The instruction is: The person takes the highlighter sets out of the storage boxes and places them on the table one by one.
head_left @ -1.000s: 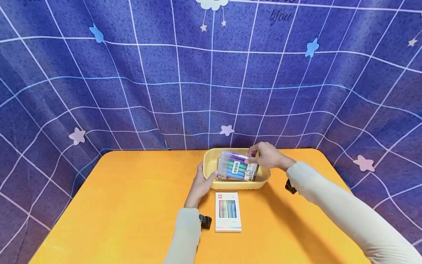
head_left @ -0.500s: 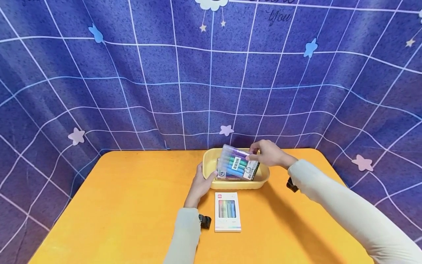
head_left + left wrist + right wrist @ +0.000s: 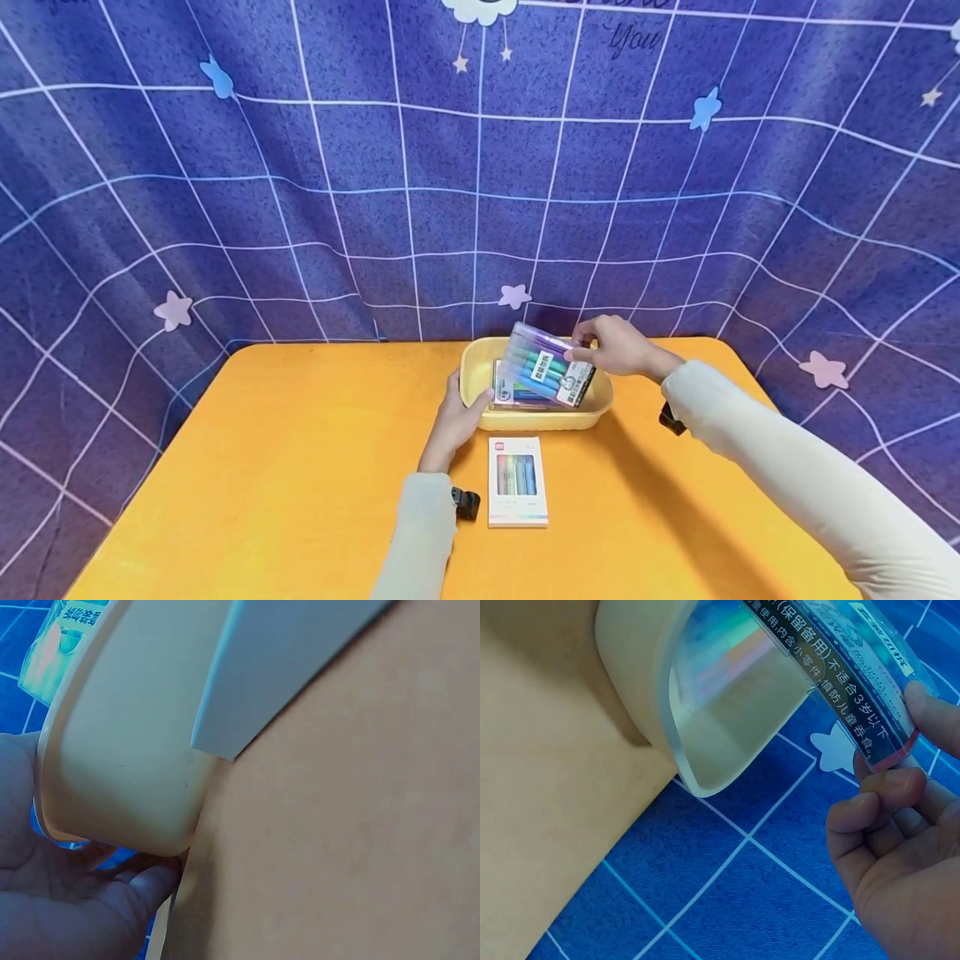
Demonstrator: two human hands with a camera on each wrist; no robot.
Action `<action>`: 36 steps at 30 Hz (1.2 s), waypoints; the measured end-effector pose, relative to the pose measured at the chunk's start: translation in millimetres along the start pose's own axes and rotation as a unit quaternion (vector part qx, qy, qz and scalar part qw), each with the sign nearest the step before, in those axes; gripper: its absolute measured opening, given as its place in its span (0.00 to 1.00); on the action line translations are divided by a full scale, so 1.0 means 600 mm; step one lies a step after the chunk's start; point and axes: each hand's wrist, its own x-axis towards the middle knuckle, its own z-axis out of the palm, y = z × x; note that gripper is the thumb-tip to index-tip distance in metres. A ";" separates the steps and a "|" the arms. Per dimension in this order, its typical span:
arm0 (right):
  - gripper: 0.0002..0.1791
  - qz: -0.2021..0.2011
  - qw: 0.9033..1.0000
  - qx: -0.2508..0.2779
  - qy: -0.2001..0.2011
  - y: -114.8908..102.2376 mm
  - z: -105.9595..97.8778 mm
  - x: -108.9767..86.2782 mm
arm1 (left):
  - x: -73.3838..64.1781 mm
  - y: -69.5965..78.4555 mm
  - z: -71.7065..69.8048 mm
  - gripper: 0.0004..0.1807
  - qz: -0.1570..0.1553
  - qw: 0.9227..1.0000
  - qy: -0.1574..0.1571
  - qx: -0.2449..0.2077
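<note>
A clear pack of colored markers point(image 3: 542, 364) is tilted above the pale yellow plastic basin point(image 3: 551, 422). My right hand point(image 3: 618, 347) pinches the pack by its right end, thumb on its front, as the right wrist view also shows. A second flat pack of colored pens point(image 3: 502, 395) lies inside the basin, partly covered by the held one. At the basin's left end, my left hand point(image 3: 454, 422) grips the wall, thumb at the rim. In the left wrist view, its fingers point(image 3: 154, 883) reach round the outside of the basin near the tabletop.
A white box of colored pens point(image 3: 518, 510) with a window lies on the orange tabletop point(image 3: 315, 467), just in front of the basin. Behind the table hangs a blue curtain point(image 3: 442, 225) with white grid lines and stars. A small black camera sits at each wrist.
My right hand has raised the marker pack slightly and moved it a little right, tilting its left end up. More of the pack beneath shows. My left hand has stayed at the basin.
</note>
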 end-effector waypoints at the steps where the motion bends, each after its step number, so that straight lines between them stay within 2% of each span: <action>1: 0.10 0.002 1.000 0.000 0.000 0.001 0.000 -0.001 | 0.000 0.000 0.000 0.43 0.000 1.000 0.000 0.000; 13: 0.12 0.002 1.000 -0.011 0.018 0.008 -0.006 -0.010 | 0.000 -0.002 0.000 0.44 0.004 1.000 -0.002 0.003; 36: 0.11 0.016 0.999 0.020 0.023 0.008 -0.015 -0.041 | 0.002 -0.003 0.001 0.44 -0.003 1.000 0.002 0.009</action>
